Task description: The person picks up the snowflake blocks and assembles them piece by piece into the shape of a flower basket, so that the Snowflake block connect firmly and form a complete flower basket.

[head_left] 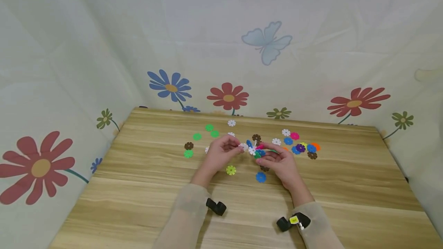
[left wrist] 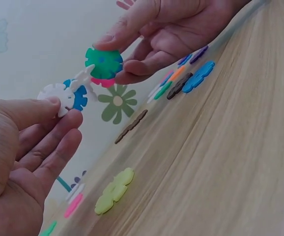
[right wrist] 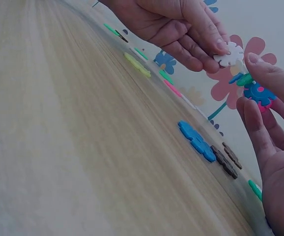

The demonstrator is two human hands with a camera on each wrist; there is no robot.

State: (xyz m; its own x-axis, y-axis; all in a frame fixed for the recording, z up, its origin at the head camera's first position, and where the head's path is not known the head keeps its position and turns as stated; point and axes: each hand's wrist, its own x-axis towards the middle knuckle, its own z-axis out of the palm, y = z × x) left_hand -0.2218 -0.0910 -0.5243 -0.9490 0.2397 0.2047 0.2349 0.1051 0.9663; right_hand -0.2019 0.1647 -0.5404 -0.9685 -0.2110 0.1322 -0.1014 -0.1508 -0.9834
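Observation:
My left hand pinches a white notched plastic disc between thumb and fingers. In my right hand is a small cluster of interlocking discs, in white, blue, green and pink. A green disc of this cluster lies at the right fingertips, with a blue disc beside it. The two hands face each other above the table, and the left hand's white disc sits right at the cluster's edge. Part of the cluster is hidden behind the right fingers.
On the wooden table lie several loose discs. A yellow-green disc and a blue disc are nearest me. Green discs lie left; a mixed group with a purple disc lies right. A flower-printed curtain stands behind.

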